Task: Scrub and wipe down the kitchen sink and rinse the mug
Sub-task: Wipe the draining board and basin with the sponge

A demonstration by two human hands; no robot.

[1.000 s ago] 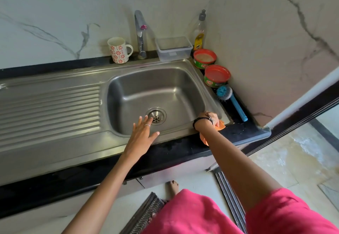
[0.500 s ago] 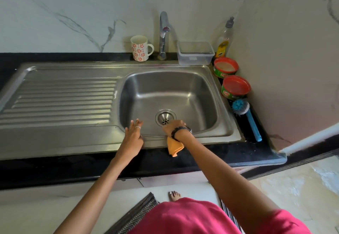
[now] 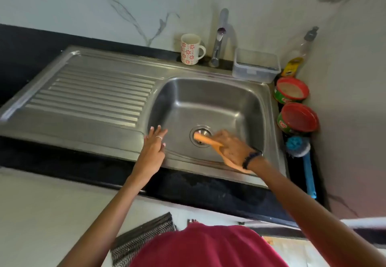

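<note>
A steel sink (image 3: 211,101) with a ribbed draining board (image 3: 94,95) on its left fills the counter. My right hand (image 3: 231,146) grips an orange cloth (image 3: 205,139) inside the basin, and the cloth's end lies over the drain (image 3: 201,136). My left hand (image 3: 153,148) rests with straight fingers on the sink's front left rim. A white mug (image 3: 190,49) with red flowers stands upright behind the sink, left of the tap (image 3: 219,38).
A clear plastic box (image 3: 255,66) sits behind the basin on the right. A soap bottle (image 3: 296,57), two red-rimmed tubs (image 3: 291,90) (image 3: 298,118) and a blue dish brush (image 3: 302,158) line the right wall. A striped mat (image 3: 142,239) lies on the floor.
My right hand has moved with the cloth from the sink's front rim into the basin, over the drain. My left hand stays on the front left rim. The view has tilted.
</note>
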